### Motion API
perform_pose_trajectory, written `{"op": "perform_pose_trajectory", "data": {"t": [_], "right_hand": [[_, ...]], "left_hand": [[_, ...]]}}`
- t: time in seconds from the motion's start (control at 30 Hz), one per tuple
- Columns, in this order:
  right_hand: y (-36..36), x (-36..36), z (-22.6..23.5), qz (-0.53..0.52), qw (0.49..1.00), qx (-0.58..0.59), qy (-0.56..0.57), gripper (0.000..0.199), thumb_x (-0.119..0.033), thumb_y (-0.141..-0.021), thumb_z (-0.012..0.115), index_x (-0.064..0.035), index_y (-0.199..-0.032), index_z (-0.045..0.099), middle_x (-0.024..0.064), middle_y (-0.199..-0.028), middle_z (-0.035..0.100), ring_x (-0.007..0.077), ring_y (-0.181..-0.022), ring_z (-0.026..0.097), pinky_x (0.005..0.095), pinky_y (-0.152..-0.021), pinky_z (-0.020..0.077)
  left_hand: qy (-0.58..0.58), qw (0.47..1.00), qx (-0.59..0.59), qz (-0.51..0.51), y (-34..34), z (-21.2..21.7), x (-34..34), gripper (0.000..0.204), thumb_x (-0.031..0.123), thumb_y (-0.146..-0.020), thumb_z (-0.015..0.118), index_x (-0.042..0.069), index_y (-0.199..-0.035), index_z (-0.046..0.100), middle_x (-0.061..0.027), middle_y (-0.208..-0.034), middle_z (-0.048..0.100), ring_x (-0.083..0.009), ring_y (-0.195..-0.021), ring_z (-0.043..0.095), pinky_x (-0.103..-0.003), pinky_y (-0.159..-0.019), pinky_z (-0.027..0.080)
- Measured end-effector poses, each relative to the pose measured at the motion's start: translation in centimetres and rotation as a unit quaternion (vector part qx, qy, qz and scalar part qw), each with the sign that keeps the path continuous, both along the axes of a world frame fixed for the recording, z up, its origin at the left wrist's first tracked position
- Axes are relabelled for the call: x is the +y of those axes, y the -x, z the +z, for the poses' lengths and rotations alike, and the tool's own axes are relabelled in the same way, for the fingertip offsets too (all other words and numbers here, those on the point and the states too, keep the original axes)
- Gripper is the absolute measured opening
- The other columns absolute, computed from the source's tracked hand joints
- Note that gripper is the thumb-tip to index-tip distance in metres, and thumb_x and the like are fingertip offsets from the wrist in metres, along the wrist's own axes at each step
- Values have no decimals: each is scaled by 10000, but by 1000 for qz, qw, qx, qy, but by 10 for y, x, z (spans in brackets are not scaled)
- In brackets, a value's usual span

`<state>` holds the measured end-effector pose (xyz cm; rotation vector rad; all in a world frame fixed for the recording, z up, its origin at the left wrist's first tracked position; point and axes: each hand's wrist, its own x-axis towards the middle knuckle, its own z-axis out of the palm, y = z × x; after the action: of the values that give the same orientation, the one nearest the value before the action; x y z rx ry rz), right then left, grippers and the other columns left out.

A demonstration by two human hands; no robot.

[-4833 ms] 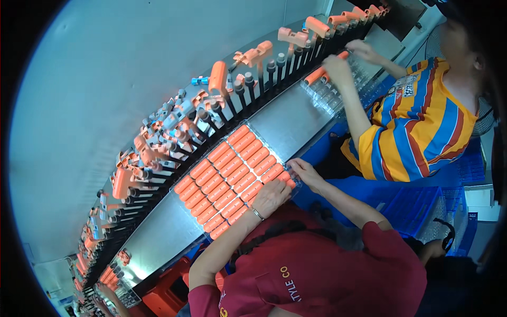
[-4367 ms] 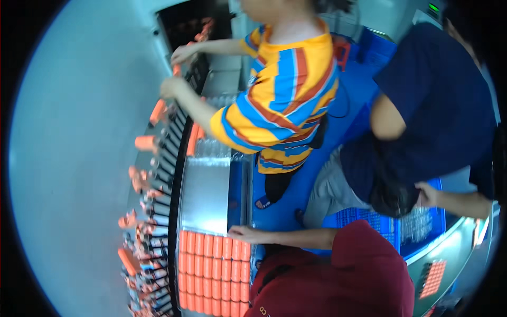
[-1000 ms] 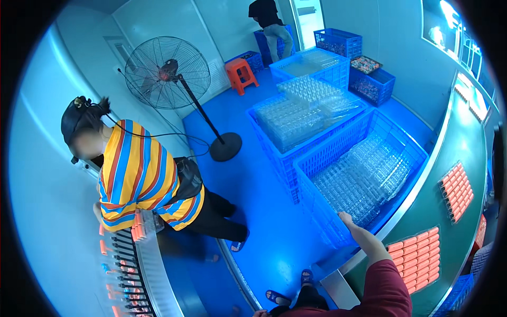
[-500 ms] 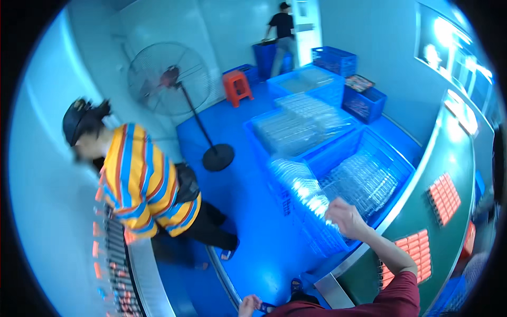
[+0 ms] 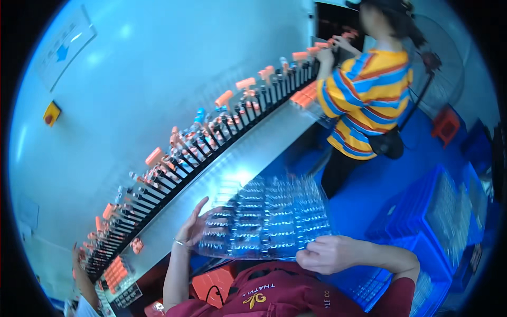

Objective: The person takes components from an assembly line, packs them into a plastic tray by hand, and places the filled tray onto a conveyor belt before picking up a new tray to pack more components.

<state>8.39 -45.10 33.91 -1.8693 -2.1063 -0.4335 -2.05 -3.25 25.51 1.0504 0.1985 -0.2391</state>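
Both hands clamp a clear ribbed plastic blister tray: left hand on its left edge, right hand gripping its near corner. Beyond lies the steel worktop; blue floor to the right. Tray contents are indistinct.

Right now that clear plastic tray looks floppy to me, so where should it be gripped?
Probably at two opposite edges, as shown: the left hand supports the clear plastic tray at its left edge, the right hand pinches the near right edge. It is wide, thin and held flat, so one-sided holds would likely sag.
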Motion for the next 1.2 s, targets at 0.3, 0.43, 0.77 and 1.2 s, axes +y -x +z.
{"op": "perform_pose_trajectory", "data": {"t": [0.3,0.43,0.77,1.2], "right_hand": [[-148,163,-188,16,997,-70,30,184,-140,-768,603,-66,-936,596,39,-959,565,174,-815,579,302,-694,485],[-194,185,-259,-74,994,-10,76,135,-132,-799,580,-80,-925,578,42,-932,550,203,-881,573,336,-760,474],[-245,219,-255,-101,970,156,157,237,-125,-832,668,-70,-1059,628,89,-970,605,283,-920,622,395,-781,502],[-333,454,-89,28,970,200,-133,328,-114,-854,681,-25,-1157,593,147,-1060,618,347,-1040,597,438,-907,480]], "left_hand": [[-322,922,-2,214,-35,-225,117,721,229,-962,631,136,-1558,235,-179,-1273,536,-271,-1088,599,-397,-902,504],[-713,667,-55,212,-87,-195,109,619,129,-864,691,79,-1433,454,-253,-1420,346,-420,-1170,451,-496,-968,437],[-892,323,-287,-131,-258,38,246,742,15,-841,578,256,-1515,382,-5,-1638,244,-284,-1502,241,-445,-1198,311],[-873,481,-78,-31,-191,15,266,481,105,-846,641,84,-1322,574,-163,-1280,605,-341,-1204,576,-449,-1013,453]]}}
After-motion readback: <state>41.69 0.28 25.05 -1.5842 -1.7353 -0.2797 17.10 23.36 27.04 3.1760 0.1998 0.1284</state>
